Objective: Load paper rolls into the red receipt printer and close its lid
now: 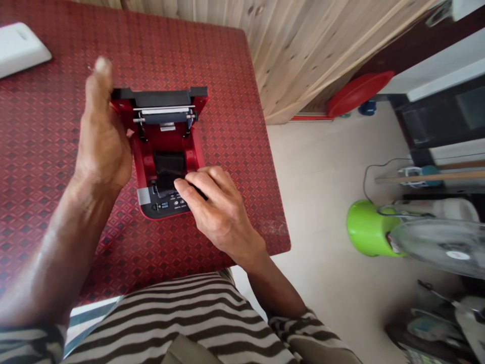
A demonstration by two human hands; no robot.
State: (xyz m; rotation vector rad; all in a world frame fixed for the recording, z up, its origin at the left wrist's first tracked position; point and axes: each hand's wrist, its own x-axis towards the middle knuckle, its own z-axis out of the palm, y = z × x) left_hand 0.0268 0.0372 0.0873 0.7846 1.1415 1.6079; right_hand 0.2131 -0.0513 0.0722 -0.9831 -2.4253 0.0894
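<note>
A small red and black receipt printer (142, 167) sits on the table with its lid (159, 97) raised. The lid carries a dark roller (163, 118) on a metal shaft. In the red paper bay lies a black, sheet-like piece (169, 167); I cannot tell whether it is loose. My left hand (100, 136) is closed against the printer's left side and lid, thumb up, its other fingers hidden. My right hand (217, 205) curls over the front right corner, fingertips beside the black piece and the button panel (166, 205). A dark edge shows between thumb and fingers.
The printer rests on a table (242, 136) with a red patterned cover. A white device (22, 48) lies at the far left. Wooden panelling (212, 17) borders the far side. On the floor to the right stand a green stool-like object (364, 227) and a fan (443, 245).
</note>
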